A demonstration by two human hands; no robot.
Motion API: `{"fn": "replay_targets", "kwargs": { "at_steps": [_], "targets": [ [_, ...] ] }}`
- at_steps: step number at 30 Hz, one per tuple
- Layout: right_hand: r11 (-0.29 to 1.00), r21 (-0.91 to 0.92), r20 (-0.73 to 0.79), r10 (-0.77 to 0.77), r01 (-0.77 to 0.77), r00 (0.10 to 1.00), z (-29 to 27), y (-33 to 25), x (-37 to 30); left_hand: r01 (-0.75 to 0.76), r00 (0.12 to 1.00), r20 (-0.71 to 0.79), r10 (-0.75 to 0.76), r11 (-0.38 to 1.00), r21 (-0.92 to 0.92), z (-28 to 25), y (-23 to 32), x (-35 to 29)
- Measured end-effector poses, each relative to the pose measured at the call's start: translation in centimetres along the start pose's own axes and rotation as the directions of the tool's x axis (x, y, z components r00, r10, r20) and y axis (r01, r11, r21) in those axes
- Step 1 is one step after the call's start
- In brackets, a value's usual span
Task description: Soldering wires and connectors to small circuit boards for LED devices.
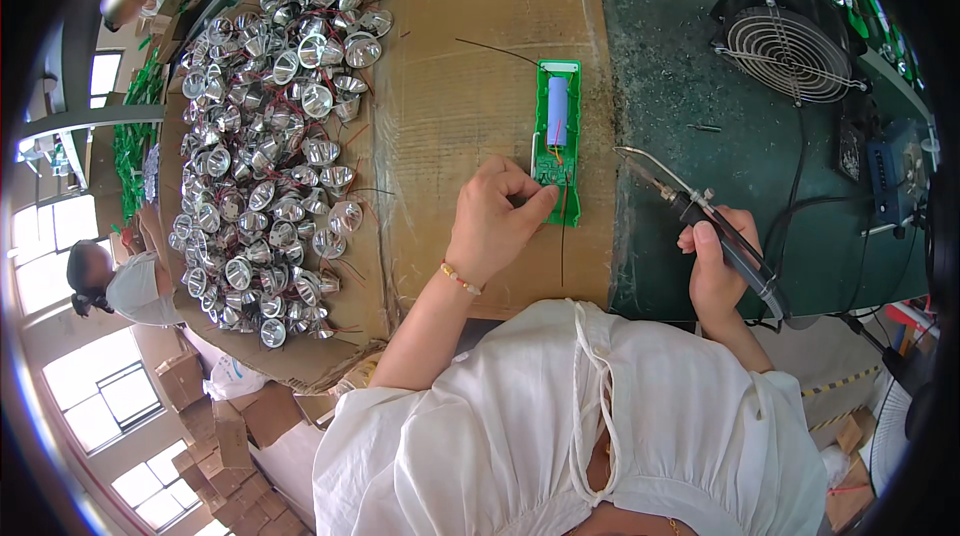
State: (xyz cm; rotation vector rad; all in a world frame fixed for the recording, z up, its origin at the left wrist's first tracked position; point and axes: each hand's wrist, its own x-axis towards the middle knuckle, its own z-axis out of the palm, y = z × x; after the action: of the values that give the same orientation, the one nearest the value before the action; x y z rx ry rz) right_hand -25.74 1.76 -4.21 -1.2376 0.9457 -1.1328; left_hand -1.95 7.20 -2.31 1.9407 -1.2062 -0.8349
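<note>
I rest left hand (500,216), narrow, at green case (572,204), likely steadying, pinch unclear; right hand (716,271) grips soldering iron (692,213) by handle, likely for aim.

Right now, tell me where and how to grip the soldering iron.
Take the soldering iron by its dark handle, probably best from the lower right: the handle slants that way, into the right hand, while the metal end points up-left.

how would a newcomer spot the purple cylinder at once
Start with the brown cardboard sheet in the middle, then find the narrow green casing near its right edge, beside the left hand. In the casing's upper part lies the purple cylinder, lengthwise. Its smooth purple body stands out from the green plastic and the silver reflectors heaped farther left.
</note>
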Motion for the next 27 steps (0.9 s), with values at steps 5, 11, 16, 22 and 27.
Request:
{"fn": "replay_targets", "kwargs": {
  "at_steps": [5,11,16,22,27],
  "targets": [
    [1.0,-0.008,-0.008,0.024,-0.025,1.0,-0.4,-0.1,0.4,0.006,1.0,-0.019,-0.007,1.0,-0.014,0.2,0.2,0.2],
    [0.999,-0.032,-0.024,0.02,-0.02,1.0,-1.4,-0.4,0.8,0.048,0.991,-0.113,-0.069,0.982,-0.18,-0.7,1.1,-1.3],
    [0.998,-0.059,-0.024,0.004,-0.006,1.0,-2.1,-0.2,1.5,0.149,0.984,0.095,-0.152,0.988,0.033,-1.6,1.3,0.0],
    [0.995,-0.063,-0.074,0.075,-0.08,0.994,-2.3,0.6,2.1,-0.237,0.959,0.241,0.147,0.884,0.403,0.1,7.8,13.3],
    [0.996,-0.04,-0.028,0.083,-0.085,0.996,-2.4,1.3,2.0,-0.352,0.935,0.164,0.313,0.791,0.499,5.9,12.8,28.0]
  ]
}}
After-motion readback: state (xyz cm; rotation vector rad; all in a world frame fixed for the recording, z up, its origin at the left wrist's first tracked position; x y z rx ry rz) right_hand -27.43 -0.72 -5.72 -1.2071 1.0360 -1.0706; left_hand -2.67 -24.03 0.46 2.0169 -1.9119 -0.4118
